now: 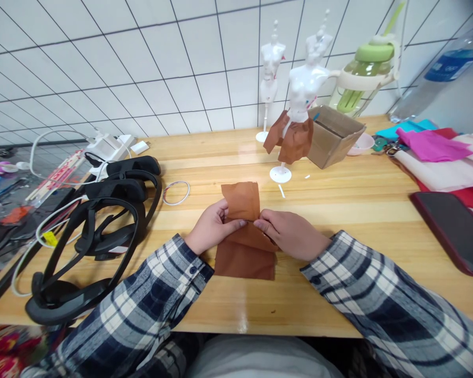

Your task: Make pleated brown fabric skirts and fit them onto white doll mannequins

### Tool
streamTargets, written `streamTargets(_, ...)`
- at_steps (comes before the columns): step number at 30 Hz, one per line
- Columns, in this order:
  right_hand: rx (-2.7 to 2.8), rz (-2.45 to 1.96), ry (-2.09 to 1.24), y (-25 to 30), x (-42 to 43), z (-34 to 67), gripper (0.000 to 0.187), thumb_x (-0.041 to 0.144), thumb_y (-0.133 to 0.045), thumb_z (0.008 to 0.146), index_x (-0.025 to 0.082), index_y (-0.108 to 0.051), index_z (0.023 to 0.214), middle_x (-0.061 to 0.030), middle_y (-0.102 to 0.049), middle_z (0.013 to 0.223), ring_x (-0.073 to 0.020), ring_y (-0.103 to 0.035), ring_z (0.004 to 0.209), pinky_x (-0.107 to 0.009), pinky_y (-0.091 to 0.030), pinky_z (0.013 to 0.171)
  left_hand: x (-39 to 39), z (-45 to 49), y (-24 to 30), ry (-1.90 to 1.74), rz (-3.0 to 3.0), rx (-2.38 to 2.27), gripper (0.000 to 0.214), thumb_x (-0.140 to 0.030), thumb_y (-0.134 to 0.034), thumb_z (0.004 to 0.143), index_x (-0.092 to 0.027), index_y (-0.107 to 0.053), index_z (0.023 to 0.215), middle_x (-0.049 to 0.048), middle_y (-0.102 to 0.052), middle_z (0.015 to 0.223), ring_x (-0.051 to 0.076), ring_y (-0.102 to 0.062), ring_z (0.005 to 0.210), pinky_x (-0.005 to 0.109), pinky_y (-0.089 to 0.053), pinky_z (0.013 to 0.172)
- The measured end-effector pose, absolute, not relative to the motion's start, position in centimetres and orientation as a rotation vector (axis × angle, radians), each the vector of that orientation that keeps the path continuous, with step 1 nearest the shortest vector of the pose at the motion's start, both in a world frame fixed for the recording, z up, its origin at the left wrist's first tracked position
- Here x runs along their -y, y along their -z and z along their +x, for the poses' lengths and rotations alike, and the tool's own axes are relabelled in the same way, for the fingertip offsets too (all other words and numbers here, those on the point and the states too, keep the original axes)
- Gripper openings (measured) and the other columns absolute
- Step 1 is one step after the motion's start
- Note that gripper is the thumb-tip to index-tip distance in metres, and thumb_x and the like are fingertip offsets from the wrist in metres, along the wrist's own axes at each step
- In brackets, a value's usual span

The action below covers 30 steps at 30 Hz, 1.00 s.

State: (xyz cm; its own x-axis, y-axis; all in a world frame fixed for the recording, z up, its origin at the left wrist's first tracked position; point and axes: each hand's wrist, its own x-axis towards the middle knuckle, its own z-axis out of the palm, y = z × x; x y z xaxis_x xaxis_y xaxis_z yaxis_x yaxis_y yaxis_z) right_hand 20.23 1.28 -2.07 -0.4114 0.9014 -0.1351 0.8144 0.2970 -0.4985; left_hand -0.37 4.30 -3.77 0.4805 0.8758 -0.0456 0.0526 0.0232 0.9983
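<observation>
Both hands hold a piece of brown fabric (242, 199) over the middle of the wooden table. My left hand (213, 223) pinches its left side, thumb on top. Across from it, my right hand (284, 230) grips the right edge between thumb and curled fingers. The cloth's upper part stands up above the thumbs, and its lower part (244, 260) spreads toward me below the hands. Whether this is one folded piece or two, I cannot tell. Behind the hands, a white mini mannequin (305, 86) on a stand wears brown fabric (297, 140) around its hips.
A second mannequin (271, 68), a cardboard box (331, 139), a green-lidded bottle (364, 73) and a water bottle (437, 76) line the back. Black headsets (102, 226) lie left, beside a cable ring (176, 192). At right are a phone (453, 226) and colored fabrics (437, 144).
</observation>
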Motion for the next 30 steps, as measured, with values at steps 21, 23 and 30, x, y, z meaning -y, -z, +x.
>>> streamTargets(21,2.399,-1.629,-0.708,2.1,-1.44,20.46,0.038,0.046,-0.027,0.101,0.022,-0.049,0.08,-0.0016,-0.062,0.076,-0.0154,-0.053,0.067,-0.026,-0.027,0.059,-4.57,-1.02,3.81,-0.764,1.577,-1.054,0.044,-0.032,-0.077,0.073,-0.012,-0.065,0.11,0.0078,-0.071,0.099,0.023,-0.066,0.089,0.032,-0.054,0.076)
streamTargets(23,2.384,-1.614,-0.757,2.06,-1.39,20.46,0.038,0.047,-0.027,0.101,0.022,-0.049,0.081,-0.0016,-0.062,0.076,-0.0154,-0.053,0.068,-0.026,-0.028,0.059,-4.53,-0.95,3.83,-0.765,1.541,-1.017,0.045,-0.031,-0.076,0.074,-0.011,-0.064,0.112,0.0082,-0.072,0.1,0.022,-0.067,0.09,0.032,-0.053,0.078)
streamTargets(30,2.347,-1.594,-0.845,1.97,-1.5,20.62,0.037,0.046,-0.029,0.101,0.021,-0.053,0.086,-0.0025,-0.064,0.079,-0.0159,-0.055,0.071,-0.026,-0.032,0.062,-4.28,-0.66,3.64,-0.806,1.402,-0.893,0.046,-0.029,-0.074,0.077,-0.013,-0.061,0.119,0.0095,-0.071,0.11,0.023,-0.068,0.097,0.031,-0.054,0.082)
